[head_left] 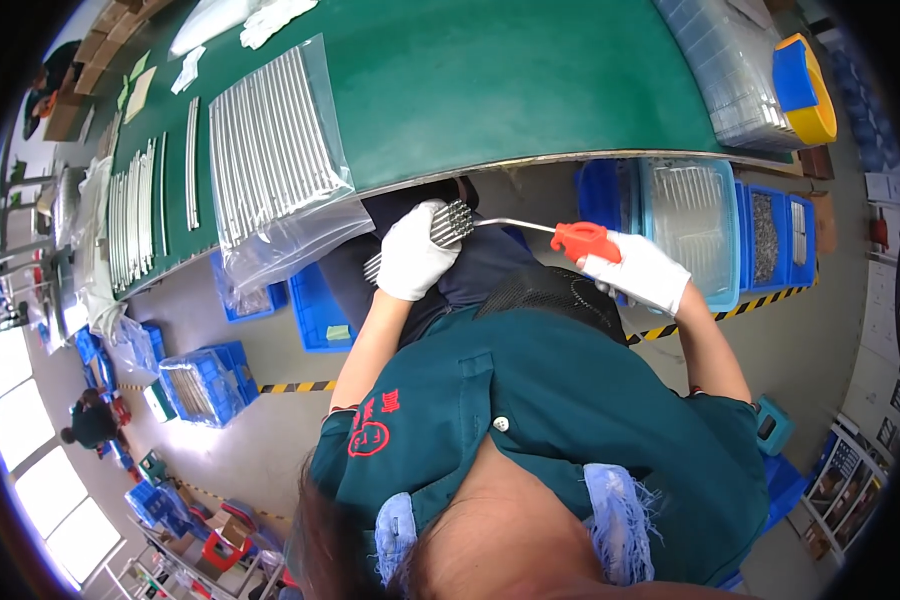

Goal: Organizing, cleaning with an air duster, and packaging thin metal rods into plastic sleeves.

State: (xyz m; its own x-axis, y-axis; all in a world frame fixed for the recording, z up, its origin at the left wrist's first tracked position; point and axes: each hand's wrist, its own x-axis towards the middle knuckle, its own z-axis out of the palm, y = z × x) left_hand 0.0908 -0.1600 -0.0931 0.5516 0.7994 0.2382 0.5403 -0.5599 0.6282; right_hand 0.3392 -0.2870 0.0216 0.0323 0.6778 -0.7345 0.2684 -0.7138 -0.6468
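Observation:
In a white glove, my left hand is closed around a bundle of thin metal rods, whose ends face to the right. My right hand, also gloved, grips a red air blow gun. The gun's bent metal nozzle reaches left, its tip close to the rod ends. Both hands are over my lap, just before the table's near edge. On the green table, a clear plastic bag with a row of metal rods lies to the left, its lower end hanging over the edge.
More rods lie farther left on the table. Clear plastic trays and a yellow and blue tape roll sit at the right. Under the edge are a light-blue bin and a blue crate. Other people are at the far left.

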